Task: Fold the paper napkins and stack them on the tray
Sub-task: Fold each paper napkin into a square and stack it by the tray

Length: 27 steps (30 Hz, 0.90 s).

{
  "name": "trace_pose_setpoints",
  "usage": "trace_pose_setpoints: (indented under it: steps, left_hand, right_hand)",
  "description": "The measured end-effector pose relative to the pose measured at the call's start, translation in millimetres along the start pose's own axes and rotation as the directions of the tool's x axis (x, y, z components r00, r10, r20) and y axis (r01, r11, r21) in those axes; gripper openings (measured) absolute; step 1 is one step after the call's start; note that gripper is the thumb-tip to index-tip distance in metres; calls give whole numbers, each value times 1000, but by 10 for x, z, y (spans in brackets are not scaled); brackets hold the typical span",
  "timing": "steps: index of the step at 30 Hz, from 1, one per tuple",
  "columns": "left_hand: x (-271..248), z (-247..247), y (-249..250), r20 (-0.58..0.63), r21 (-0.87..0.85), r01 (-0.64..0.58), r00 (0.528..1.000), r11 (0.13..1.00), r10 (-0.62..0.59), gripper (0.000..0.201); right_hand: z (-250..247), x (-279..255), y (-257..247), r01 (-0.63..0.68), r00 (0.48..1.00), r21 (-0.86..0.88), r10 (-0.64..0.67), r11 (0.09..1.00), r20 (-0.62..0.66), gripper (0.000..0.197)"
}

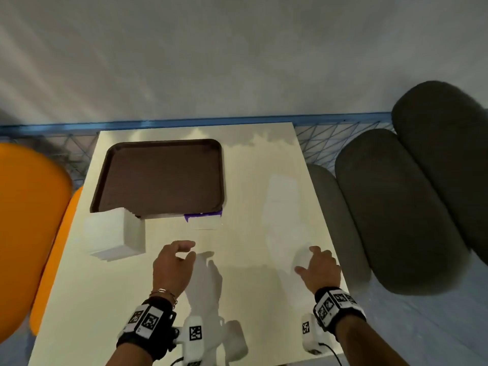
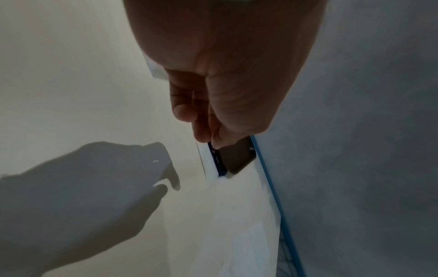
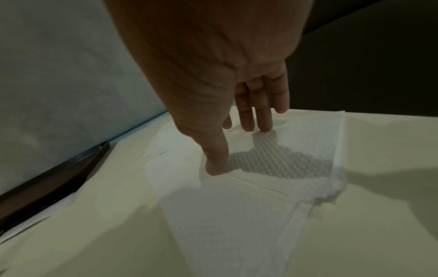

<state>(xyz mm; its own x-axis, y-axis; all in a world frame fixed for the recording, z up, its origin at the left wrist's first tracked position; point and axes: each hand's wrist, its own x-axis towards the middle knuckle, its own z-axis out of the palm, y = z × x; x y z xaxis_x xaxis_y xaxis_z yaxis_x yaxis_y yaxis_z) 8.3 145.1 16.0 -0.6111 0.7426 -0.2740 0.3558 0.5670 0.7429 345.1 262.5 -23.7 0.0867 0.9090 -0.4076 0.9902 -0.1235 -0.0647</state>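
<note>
On the pale table (image 1: pixel 163 299), with the brown tray (image 1: pixel 161 178) as the fixed mark, a single white napkin (image 3: pixel 272 163) lies well to the tray's right and nearer the person, close to the table's right edge. Its long axis seems to run from the near edge toward the far edge, parallel to the tray's right side, though it is faint in the head view. The right hand (image 1: pixel 318 268) rests on the nearer part of this napkin; in the right wrist view its fingers (image 3: pixel 265 120) are straight and slightly spread, tips touching the paper, gripping nothing, and one layer already appears doubled over beneath them. The left hand (image 1: pixel 173 262) hangs above bare table just in front of the tray's near edge, fingers loosely curled with the thumb close to them; they appear to hold nothing. A thick stack of napkins (image 1: pixel 113 235) sits touching the tray's near-left corner, and a smaller white piece with a purple strip (image 1: pixel 203 215) lies against its near-right corner. Nothing is on the tray yet. Since the napkin lies directly under the right fingers and well right of the left hand, the right hand is nearer, and the next fold probably means lifting one end along that long axis.
</note>
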Motion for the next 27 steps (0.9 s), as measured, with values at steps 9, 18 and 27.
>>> trace_pose_setpoints:
  steps: [9,18,27]
  left_hand:
    - [-606,1160,330,285,-38,87,956,995,-73,13]
    - [-774,1664,571,532,-72,170,840,983,-106,29]
    - [-849,1866,702,714,45,-31,700,999,-11,64]
  right_hand:
    - [75,81,202,72,990,197,-94,978,104,59]
    - [17,149,362,45,999,72,-45,996,3,109]
    - [-75,265,365,129,986,53,-134,990,104,101]
